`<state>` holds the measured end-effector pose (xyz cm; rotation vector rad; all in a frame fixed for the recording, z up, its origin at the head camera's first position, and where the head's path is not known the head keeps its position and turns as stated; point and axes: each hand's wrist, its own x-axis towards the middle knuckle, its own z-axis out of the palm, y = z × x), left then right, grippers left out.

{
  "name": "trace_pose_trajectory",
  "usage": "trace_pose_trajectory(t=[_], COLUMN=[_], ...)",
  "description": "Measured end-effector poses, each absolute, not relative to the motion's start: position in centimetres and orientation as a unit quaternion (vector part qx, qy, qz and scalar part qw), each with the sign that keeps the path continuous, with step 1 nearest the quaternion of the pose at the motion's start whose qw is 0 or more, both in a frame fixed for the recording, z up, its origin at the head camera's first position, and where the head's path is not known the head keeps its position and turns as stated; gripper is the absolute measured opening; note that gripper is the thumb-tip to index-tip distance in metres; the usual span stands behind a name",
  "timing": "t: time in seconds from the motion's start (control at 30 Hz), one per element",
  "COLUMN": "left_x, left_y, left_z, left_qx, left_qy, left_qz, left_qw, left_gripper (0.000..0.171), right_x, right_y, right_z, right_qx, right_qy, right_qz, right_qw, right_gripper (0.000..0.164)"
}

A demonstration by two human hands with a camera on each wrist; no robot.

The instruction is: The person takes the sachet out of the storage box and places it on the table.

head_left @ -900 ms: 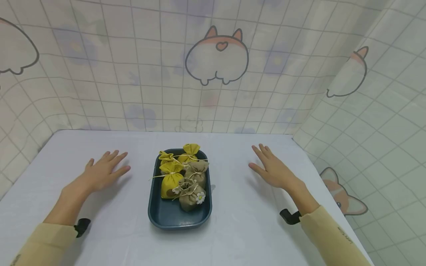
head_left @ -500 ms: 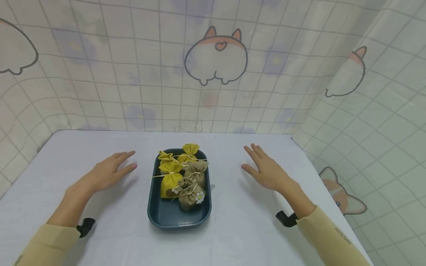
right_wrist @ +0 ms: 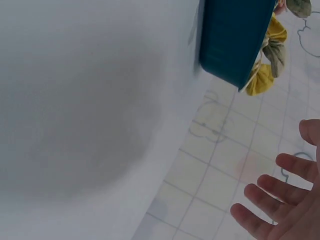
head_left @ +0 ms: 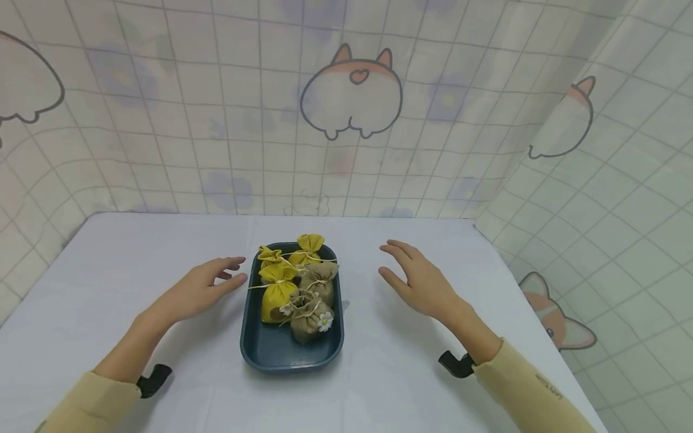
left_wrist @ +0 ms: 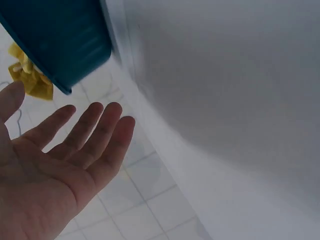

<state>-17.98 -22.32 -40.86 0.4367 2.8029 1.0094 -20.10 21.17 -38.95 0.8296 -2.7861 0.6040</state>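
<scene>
Here, pouches (head_left: 277, 300); illegible sleeve lettering (head_left: 549, 386)

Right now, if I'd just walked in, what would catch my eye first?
Likely the dark blue tray on the white table, its far part crowded with yellow pouches and tan pouches. Next, the left hand and right hand, holding nothing, one on each side of it. Then the big cartoon animal on the backdrop beyond.

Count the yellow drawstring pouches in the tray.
3 show in the dark blue tray: the far right yellow pouch, the far left yellow pouch beside it, and the front yellow pouch, toward the tray's left side. More could be hidden.
</scene>
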Motion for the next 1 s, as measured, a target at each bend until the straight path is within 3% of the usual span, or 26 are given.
trace_pose_trajectory(t=[0.33,1.0], left_x=[-17.7,-18.5], left_y=[-20.7,-20.2], left_z=[-41.8,-42.5], left_qx=[0.08,0.01], left_qy=[0.856,0.77], left_qz=[0.49,0.616], left_qw=[0.147,0.167], left_gripper=[0.069,0.059], right_x=[-19.6,-19.5], right_y=[18.9,15.4], right_z=[-38.9,-40.2], right_qx=[0.308,0.378], right_qy=[-0.915,-0.892], right_qz=[0.233,0.229], right_qw=[0.117,0.095], right_gripper=[0.041,0.041])
